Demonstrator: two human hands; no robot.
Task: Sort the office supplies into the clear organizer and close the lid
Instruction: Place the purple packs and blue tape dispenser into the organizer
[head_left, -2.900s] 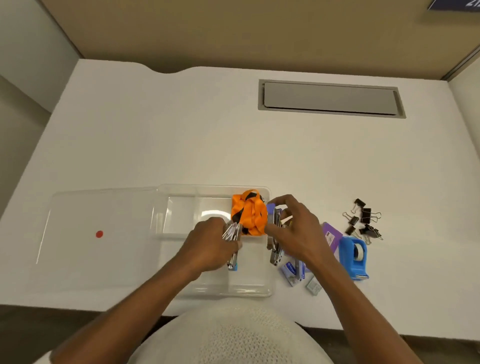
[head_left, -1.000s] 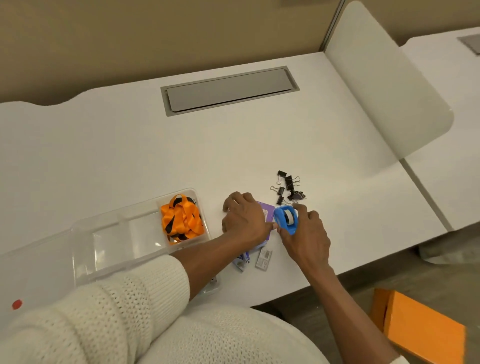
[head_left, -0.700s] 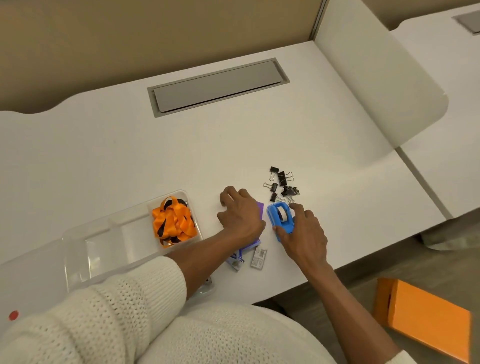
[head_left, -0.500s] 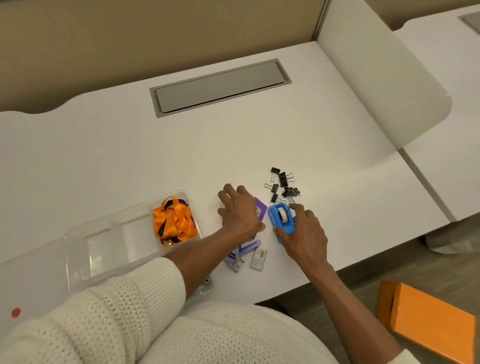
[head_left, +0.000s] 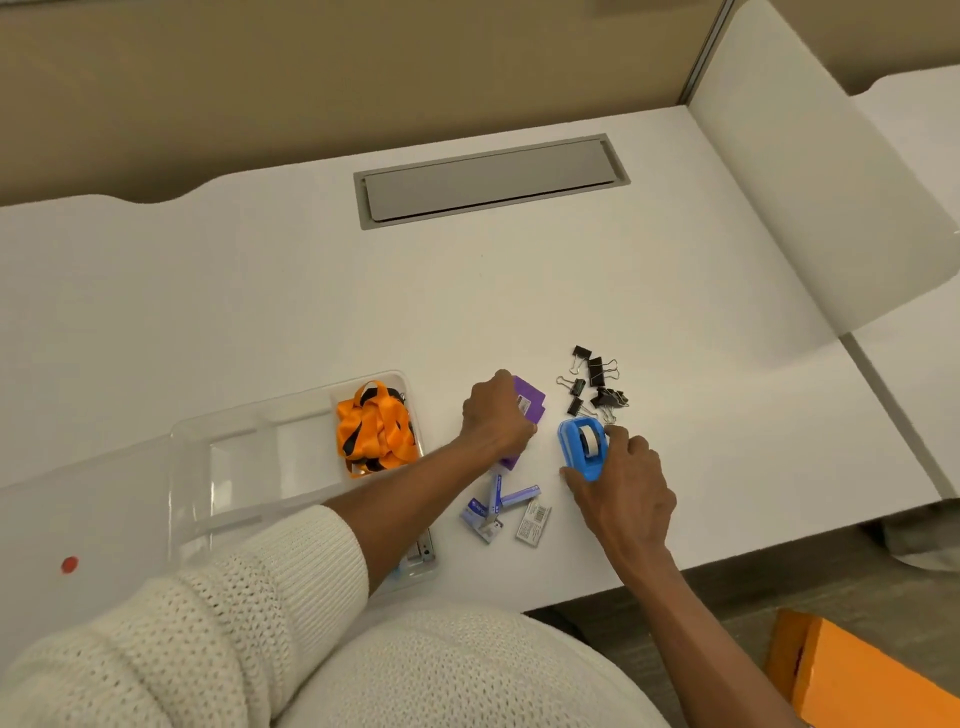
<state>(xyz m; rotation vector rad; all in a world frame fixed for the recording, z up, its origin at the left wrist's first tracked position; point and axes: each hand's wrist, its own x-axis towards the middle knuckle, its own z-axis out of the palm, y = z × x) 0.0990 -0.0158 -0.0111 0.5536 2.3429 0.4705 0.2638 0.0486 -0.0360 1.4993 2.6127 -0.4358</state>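
Observation:
The clear organizer (head_left: 249, 467) lies at the left with an orange and black lanyard (head_left: 375, 427) in its far right compartment. Its clear lid (head_left: 67, 525), marked by a red dot, rests open to the left. My left hand (head_left: 496, 415) is closed over purple sticky notes (head_left: 530, 402). My right hand (head_left: 621, 488) grips the blue tape dispenser (head_left: 583, 448) on the desk. Several black binder clips (head_left: 595, 384) lie just beyond it. Small staple boxes (head_left: 506, 512) sit near the front edge. A stapler end (head_left: 421, 553) shows in the organizer under my left arm.
The white desk (head_left: 311, 291) has a grey cable hatch (head_left: 491, 179) at the back. A white curved divider (head_left: 810, 187) stands on the right. An orange box (head_left: 862, 675) lies on the floor at lower right.
My view swung right from the organizer. Both hands left the organizer and went to the loose supplies; the left hand closed around the purple notes and lifted their edge, the right stayed on the tape dispenser.

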